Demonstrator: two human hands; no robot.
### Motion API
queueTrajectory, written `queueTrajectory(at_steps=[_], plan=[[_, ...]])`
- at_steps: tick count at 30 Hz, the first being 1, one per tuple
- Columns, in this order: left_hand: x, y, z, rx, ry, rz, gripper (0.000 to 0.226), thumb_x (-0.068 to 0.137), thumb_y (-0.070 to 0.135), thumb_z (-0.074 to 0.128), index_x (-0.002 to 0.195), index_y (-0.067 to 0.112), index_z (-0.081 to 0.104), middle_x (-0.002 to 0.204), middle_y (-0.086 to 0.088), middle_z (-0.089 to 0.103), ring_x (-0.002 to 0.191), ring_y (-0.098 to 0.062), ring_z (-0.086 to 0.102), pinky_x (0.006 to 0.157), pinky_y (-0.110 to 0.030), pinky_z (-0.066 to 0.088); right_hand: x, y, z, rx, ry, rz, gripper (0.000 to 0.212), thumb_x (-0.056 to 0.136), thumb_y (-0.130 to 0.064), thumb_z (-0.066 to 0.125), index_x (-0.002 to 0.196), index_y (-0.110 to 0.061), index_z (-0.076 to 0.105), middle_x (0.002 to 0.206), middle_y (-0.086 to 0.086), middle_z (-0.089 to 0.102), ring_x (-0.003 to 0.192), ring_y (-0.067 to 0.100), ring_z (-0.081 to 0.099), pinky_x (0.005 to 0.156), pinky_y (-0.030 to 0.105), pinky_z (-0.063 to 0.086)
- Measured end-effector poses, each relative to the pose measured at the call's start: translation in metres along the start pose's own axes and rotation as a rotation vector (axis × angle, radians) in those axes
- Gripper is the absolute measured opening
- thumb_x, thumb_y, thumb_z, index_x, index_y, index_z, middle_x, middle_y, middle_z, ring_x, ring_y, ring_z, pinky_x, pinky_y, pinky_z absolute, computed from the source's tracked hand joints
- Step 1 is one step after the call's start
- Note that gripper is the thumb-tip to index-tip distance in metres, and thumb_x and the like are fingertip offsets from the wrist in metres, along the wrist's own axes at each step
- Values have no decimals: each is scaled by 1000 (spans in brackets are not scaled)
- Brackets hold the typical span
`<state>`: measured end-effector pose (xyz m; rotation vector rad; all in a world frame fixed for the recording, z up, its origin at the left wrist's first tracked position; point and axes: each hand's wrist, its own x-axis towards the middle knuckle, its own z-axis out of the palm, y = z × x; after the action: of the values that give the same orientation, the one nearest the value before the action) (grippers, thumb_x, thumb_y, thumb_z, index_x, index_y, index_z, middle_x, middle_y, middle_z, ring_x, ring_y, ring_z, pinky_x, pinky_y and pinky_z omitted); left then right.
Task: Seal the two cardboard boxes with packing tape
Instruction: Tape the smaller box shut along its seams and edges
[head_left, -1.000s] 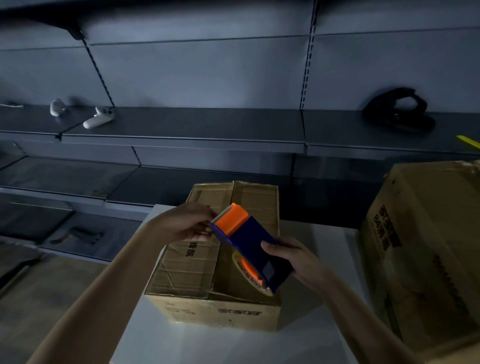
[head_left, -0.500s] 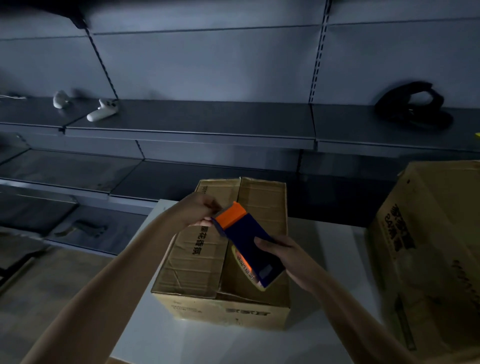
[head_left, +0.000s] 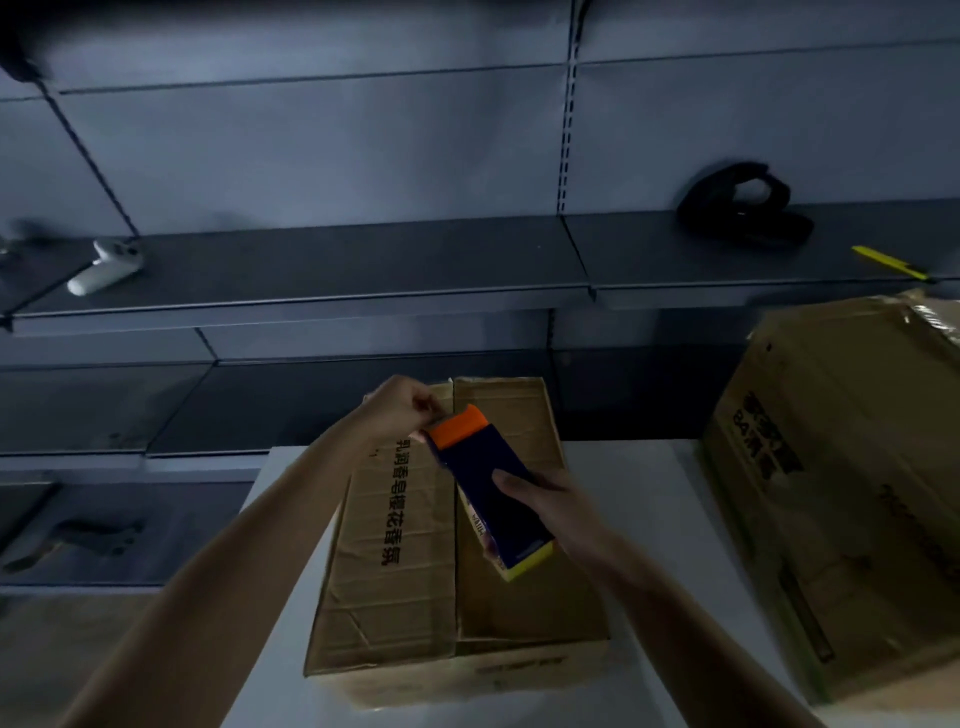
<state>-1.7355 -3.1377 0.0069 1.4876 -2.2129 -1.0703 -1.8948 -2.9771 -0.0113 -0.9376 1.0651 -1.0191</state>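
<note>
A low cardboard box (head_left: 400, 587) with its two top flaps folded shut lies on the white table (head_left: 639, 499) in front of me. Above it I hold a dark blue tape dispenser (head_left: 488, 493) with an orange head and a tape roll inside. My right hand (head_left: 545, 501) grips the dispenser's body from the right. My left hand (head_left: 405, 405) pinches at the orange head, where the tape end is; the tape itself is too dim to make out. A taller cardboard box (head_left: 841, 493) stands at the right edge of the table.
Dark metal shelves run along the wall behind the table. On the upper shelf lie a white controller (head_left: 104, 267), a black headset (head_left: 743, 208) and a yellow utility knife (head_left: 891, 262). A dark tool (head_left: 88, 540) rests on a low shelf at the left.
Both hands and the dispenser have moved farther over the low box toward its far end. My view has tilted and shifted, so the boxes appear lower and larger.
</note>
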Motion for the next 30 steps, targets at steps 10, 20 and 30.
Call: queueTrajectory(at_steps=[10, 20, 30], plan=[[42, 4, -25, 24, 0, 120, 15, 84, 10, 66, 72, 15, 59, 72, -2, 62, 66, -10, 58, 62, -22, 50, -6, 1, 12, -27, 142, -4, 26, 85, -28, 56, 90, -4, 63, 72, 9, 67, 61, 19, 65, 57, 27, 53], [90, -18, 11, 170, -25, 195, 8, 94, 17, 52, 88, 12, 54, 83, 3, 54, 83, -16, 53, 60, -22, 38, 12, 27, 40, 77, 315, 61, 39, 93, -32, 54, 106, 5, 59, 80, 18, 68, 69, 29, 66, 71, 41, 55], [123, -40, 41, 232, -28, 111, 14, 96, 35, 46, 85, 30, 53, 95, 11, 63, 112, -17, 48, 111, -54, 7, 49, 36, 42, 123, 510, 123, 34, 92, -32, 55, 94, 1, 63, 68, 11, 69, 57, 22, 66, 53, 28, 53]])
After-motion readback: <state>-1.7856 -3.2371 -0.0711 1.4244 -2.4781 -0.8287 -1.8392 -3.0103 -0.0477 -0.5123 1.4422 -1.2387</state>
